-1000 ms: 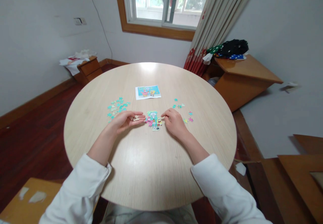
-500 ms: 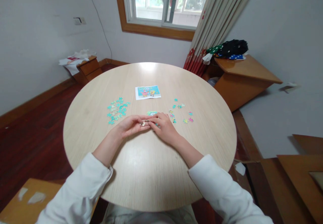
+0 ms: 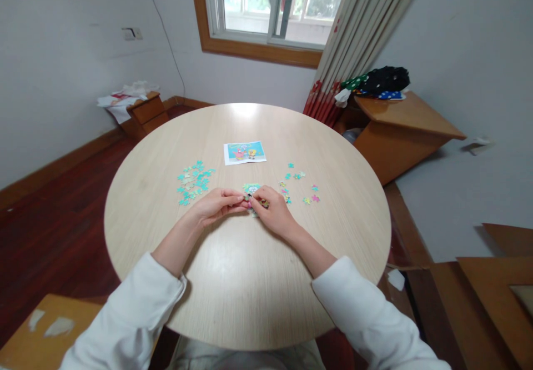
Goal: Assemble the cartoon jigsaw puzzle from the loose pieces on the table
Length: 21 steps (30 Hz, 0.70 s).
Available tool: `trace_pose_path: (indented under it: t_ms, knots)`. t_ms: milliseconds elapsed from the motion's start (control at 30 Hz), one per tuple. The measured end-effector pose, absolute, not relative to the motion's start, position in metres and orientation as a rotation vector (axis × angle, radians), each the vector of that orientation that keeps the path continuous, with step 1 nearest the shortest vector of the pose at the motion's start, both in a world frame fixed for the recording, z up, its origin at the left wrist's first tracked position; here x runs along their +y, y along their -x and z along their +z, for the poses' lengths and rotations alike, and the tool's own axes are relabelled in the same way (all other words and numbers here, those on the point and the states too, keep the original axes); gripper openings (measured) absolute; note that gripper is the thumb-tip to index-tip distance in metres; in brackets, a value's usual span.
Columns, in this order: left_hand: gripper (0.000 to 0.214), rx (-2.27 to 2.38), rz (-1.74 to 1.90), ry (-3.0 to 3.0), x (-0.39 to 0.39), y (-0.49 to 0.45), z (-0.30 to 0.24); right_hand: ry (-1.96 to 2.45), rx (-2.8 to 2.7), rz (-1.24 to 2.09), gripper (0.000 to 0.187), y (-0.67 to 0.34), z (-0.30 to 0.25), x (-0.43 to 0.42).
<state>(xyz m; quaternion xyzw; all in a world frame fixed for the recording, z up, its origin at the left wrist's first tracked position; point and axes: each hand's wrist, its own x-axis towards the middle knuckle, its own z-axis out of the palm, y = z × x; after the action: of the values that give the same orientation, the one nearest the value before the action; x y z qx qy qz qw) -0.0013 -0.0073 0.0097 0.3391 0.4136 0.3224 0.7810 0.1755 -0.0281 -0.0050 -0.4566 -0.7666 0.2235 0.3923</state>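
A small puzzle piece (image 3: 249, 198) sits at the point where the 2 hands meet, low over the near edge of a joined patch of puzzle (image 3: 251, 188) that lies flat on the table. The left hand (image 3: 214, 206) comes in from the left with its thumb and fingertips drawn narrow and pinched onto the piece. The right hand (image 3: 272, 213) comes in from the right with its fingers curled and their tips touching the same piece; the view is too small to tell whether this hand grips it or only presses on it. The patch shows just beyond the fingertips, and the rest of it is hidden under the right hand. Left of the grip and a little farther off lies a loose cluster of teal pieces (image 3: 194, 181), apart from the left hand. Right of the grip, scattered coloured pieces (image 3: 298, 188) lie near the right knuckles, some just beside them. Straight beyond the grip, well apart from it, a printed reference picture (image 3: 245, 152) lies flat. All of this rests on a round pale wooden table (image 3: 250, 286), and both white sleeves (image 3: 137, 303) cross its near rim. Far past the table stand a window (image 3: 270, 3), a striped curtain (image 3: 353, 36) and a wooden cabinet (image 3: 400, 125) with dark clothing on top.
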Motion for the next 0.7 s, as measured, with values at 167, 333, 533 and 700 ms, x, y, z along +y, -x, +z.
trace_pose_path:
  t_ms: [167, 333, 533, 700]
  knots:
    - [0.012, 0.896, 0.686, -0.750, -0.0065, 0.0018, 0.0083, 1.153, -1.967, 0.564, 0.019, -0.1761, -0.0074, -0.0271]
    - [0.013, 0.930, 0.699, -0.745, -0.0061, 0.0044, 0.0096, 1.131, -1.948, 0.524, 0.021, -0.1802, -0.0104, -0.0243]
    - [0.011, 0.957, 0.702, -0.779, -0.0065, 0.0055, 0.0109, 1.059, -1.986, 0.540, 0.025, -0.1818, -0.0107, -0.0247]
    - [0.012, 0.981, 0.703, -0.787, -0.0063, 0.0051, 0.0104, 1.063, -1.984, 0.565, 0.019, -0.1810, -0.0100, -0.0265]
